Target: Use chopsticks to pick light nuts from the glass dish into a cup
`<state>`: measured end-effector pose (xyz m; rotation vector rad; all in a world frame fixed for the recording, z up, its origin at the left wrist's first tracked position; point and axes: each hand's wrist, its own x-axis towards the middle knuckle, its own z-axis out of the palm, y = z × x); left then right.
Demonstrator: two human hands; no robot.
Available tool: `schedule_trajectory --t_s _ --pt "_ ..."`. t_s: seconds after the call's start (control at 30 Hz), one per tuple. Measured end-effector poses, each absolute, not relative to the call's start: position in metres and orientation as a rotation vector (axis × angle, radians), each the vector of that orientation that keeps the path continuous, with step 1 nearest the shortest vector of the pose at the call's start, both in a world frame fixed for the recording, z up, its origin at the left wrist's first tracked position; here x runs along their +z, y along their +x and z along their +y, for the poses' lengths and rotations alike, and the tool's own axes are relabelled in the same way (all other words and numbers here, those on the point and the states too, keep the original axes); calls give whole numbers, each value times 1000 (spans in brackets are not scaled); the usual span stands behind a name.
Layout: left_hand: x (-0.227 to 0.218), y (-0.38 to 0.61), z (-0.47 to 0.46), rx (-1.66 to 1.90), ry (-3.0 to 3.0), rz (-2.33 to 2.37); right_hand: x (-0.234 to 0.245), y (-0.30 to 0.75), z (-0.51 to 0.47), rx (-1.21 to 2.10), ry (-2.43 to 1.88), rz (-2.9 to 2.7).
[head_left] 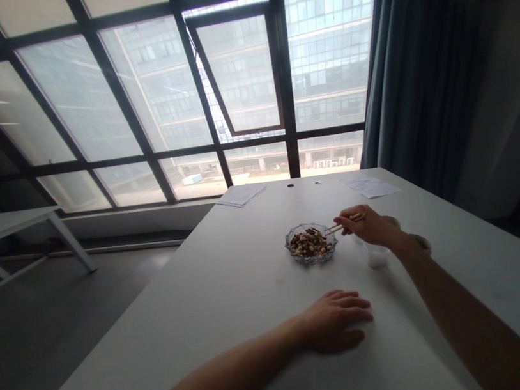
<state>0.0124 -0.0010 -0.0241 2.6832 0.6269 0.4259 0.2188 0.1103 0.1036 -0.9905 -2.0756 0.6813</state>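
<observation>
My right hand [365,226] is closed round a pair of wooden chopsticks [333,229], whose tips point left over the rim of a clear glass bowl [314,260]. Mixed nuts [310,242], brown and pale, fill the bowl. Below my right wrist stands a small clear cup [377,255] with something white in it; the wrist partly covers it. My left hand [338,321] lies flat on the table, palm down with fingers spread, nearer to me than the bowl, and holds nothing.
Behind my right forearm, round containers [420,243] show in part. Papers lie at the far left [242,195] and far right [371,186] of the white table [234,289]. Another white table [12,220] stands off to the left. Beyond are windows and a dark curtain [409,70].
</observation>
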Motion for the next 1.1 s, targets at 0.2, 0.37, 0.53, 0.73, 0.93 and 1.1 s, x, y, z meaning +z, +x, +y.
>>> schedule_trajectory --t_s 0.2,0.37,0.53,0.73,0.93,1.1 --pt "-27 10 -1 470 2682 614 91 206 115 650 -1009 -2146" --pt "-27 9 -1 452 2675 610 88 200 111 711 -954 -2175" --pt "-23 11 -1 432 2671 616 81 196 115 664 -927 -2199" --pt "-24 11 -2 447 2662 620 71 197 123 675 -958 -2157" --pt "-27 9 0 471 2665 605 88 205 117 760 -968 -2045" --pt "-29 9 0 484 2654 610 125 233 94 771 -1005 -1932"
